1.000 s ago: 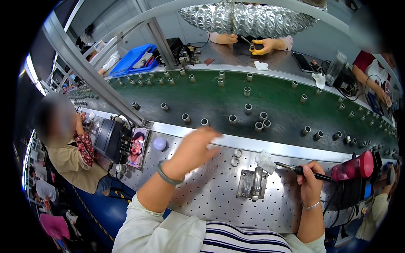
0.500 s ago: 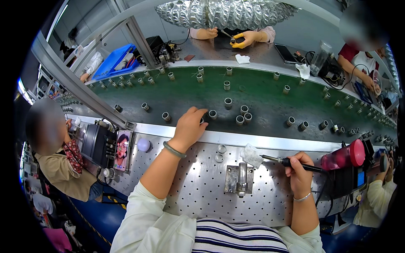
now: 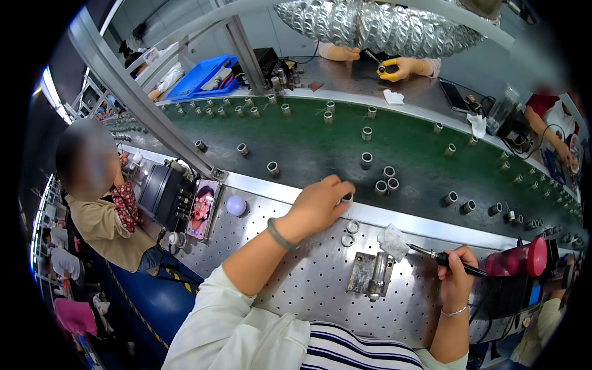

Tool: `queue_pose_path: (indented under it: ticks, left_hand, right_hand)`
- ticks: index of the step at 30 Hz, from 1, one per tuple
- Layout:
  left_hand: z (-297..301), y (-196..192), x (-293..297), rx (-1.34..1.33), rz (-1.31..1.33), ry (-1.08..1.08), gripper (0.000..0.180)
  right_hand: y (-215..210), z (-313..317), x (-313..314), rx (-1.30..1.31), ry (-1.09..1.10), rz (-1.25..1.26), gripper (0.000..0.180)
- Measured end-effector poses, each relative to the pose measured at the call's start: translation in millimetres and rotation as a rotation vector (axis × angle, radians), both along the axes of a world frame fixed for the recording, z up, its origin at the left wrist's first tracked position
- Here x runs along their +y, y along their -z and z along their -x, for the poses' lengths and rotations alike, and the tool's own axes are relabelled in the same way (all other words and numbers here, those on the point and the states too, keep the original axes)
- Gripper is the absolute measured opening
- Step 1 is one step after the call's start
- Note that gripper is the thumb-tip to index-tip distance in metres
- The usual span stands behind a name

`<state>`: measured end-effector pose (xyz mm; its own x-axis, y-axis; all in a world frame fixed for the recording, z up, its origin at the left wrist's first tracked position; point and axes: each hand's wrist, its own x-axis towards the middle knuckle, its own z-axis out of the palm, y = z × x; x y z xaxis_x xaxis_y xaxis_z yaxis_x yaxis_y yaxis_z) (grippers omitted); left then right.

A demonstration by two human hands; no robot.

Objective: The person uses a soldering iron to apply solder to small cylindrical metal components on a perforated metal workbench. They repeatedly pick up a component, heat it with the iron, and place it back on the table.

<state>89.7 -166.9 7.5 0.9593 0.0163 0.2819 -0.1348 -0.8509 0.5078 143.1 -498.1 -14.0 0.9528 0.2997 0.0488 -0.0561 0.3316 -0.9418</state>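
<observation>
My left hand (image 3: pixel 320 206) is over the metal edge strip of the belt, its fingers closed on a small metal cylinder (image 3: pixel 347 198). The fingers partly hide that piece. In my right hand (image 3: pixel 457 271) is a soldering iron (image 3: pixel 443 258), held like a pen. Its tip points left, close to a crumpled white cloth (image 3: pixel 393 242). Beside the cloth, a metal fixture (image 3: pixel 364 272) carries a horizontal shiny tube (image 3: pixel 378 277). Two small metal rings (image 3: pixel 352 227) lie on the perforated bench between the left hand and the fixture.
A green belt (image 3: pixel 308 148) with several upright metal cylinders (image 3: pixel 367 161) runs across. On the bench stand a phone (image 3: pixel 202 209), a purple ball (image 3: pixel 236 205) and a pink-lidded jar (image 3: pixel 535 256). Across the belt a person's yellow-covered fingers (image 3: pixel 391 69) hold a part; another person sits left.
My left hand has drawn back from the belt toward the bench edge, carrying a metal cylinder. The view has turned left. My right hand keeps its hold on the soldering iron.
</observation>
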Motion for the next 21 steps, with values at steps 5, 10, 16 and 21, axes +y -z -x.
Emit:
queue_pose_path:
  ticks: [5, 10, 16, 21]
  left_hand:
    - [36.5, 8.9, -3.8, 0.089, 0.007, 0.109, 0.033]
    - [50.8, 0.1, -9.5, 0.079, 0.242, -0.166, 0.05]
    - [48.9, -22.0, -25.0, 0.18, 0.921, -0.03, 0.029]
    - [25.8, -21.9, -62.3, 0.494, 1.264, 0.134, 0.021]
  right_hand:
    - [-2.8, 1.1, 4.6, 0.038, -0.057, 0.061, 0.013]
    - [-2.7, 2.8, -0.2, 0.034, -0.036, 0.035, 0.012]
    - [-8.0, 4.8, 1.4, 0.033, -0.065, -0.024, 0.011]
    - [-18.4, 14.6, 1.1, -0.018, -0.058, -0.008, 0.01]
